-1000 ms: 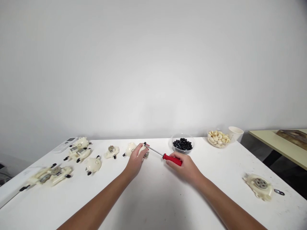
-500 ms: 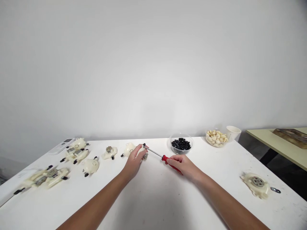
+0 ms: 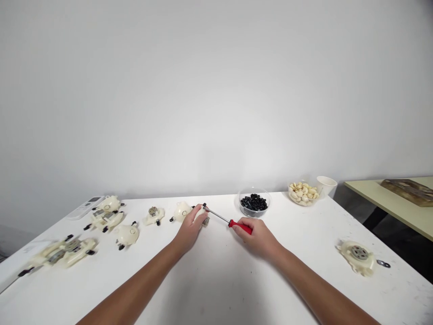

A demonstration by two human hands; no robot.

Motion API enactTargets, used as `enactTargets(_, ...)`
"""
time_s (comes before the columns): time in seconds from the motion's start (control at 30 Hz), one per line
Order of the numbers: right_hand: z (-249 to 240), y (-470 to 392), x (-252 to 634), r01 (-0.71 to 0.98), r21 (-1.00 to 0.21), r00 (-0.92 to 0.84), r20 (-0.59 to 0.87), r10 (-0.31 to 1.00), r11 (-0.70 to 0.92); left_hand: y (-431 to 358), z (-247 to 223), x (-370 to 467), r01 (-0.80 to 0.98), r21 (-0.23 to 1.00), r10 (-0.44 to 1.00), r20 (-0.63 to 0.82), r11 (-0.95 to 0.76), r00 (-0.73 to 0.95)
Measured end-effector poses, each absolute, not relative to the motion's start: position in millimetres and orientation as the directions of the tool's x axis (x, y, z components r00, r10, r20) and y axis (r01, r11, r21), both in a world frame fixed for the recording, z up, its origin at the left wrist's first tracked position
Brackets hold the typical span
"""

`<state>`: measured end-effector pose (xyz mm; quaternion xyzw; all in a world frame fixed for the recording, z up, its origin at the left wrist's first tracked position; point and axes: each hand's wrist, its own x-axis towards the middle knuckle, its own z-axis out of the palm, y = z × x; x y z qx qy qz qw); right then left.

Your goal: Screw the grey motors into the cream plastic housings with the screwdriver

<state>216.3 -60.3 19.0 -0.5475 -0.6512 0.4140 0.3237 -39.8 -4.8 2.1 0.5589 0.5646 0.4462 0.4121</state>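
Observation:
My left hand (image 3: 190, 228) is closed around a cream plastic motor housing (image 3: 202, 215), mostly hidden by the fingers. A small black part (image 3: 204, 205) sticks out at its top. In my right hand (image 3: 259, 237) is a screwdriver with a red handle (image 3: 241, 226); the fingers wrap the grip. Its metal shaft (image 3: 218, 215) slants up to the left, and the tip meets the black part or ends right beside it. Just behind my left hand lies another cream housing (image 3: 181, 211). A clear bowl of small black parts (image 3: 254, 203) stands beyond my right hand.
Several cream housings with black tabs (image 3: 127, 235) lie across the left of the table. A remote control (image 3: 84, 208) is at the back left. At the back right stand a container of cream pieces (image 3: 303, 194) and a white cup (image 3: 326, 185). One housing (image 3: 358, 256) sits far right.
My right hand has shifted its hold on the screwdriver, now covering the handle's rear end. The screwdriver tip stays at the black part. The whole view has moved slightly.

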Motion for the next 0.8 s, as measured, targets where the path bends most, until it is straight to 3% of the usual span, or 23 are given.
enactTargets(0.3, 21, -61, 215, 0.571, -0.799, -0.171, 0.108, 0.979, 0.188, -6, 5, -40, 0.320, 0.946, 0.999, 0.039, -0.045, 0.024)
enactTargets(0.5, 18, -62, 213, 0.675, -0.688, -0.163, 0.211, 0.964, 0.265, -6, 5, -40, 0.340, 0.937, 0.996, 0.077, -0.084, 0.036)
enactTargets(0.8, 10, -62, 210, 0.762, -0.519, -0.177, 0.408, 0.896, 0.387, -1, -4, -46, 0.309, 0.951, 1.000, 0.017, -0.022, 0.019)
